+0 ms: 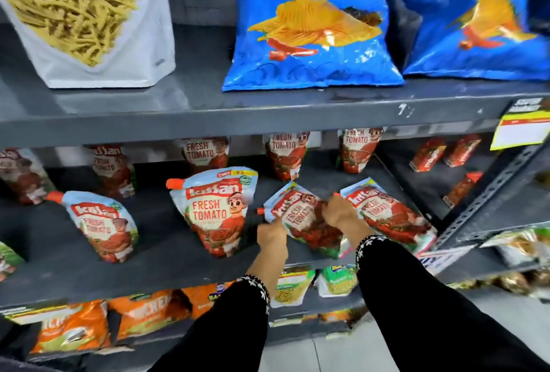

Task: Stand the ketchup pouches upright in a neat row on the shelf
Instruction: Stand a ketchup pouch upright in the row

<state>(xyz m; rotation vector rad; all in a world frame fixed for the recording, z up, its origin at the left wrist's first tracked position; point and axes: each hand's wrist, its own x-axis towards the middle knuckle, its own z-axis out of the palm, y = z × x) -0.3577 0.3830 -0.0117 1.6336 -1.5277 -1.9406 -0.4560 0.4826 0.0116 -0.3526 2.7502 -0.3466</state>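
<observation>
1. In the head view we see both our hands on one ketchup pouch (306, 223) at the near edge of the middle grey shelf (166, 258). The pouch leans to the left, its orange cap pointing left.
2. Our left hand (271, 237) is closed on the pouch's left edge just below the cap; our right hand (342, 212) is closed over its upper right part. Both sleeves are black with white trim.
3. Just right of it, a second pouch (390, 214) lies tilted back, touching our right hand.
4. To the left, a third pouch (217, 211) stands nearly upright, and a fourth pouch (104, 226) farther left leans to the right.
5. Along the far side of the shelf, more pouches (285, 154) stand in a row.
6. On the shelf above sit two blue chip bags (309, 26) and a white bag of pasta (89, 14).
7. Below, orange snack bags (71, 330) fill the lower shelf.
</observation>
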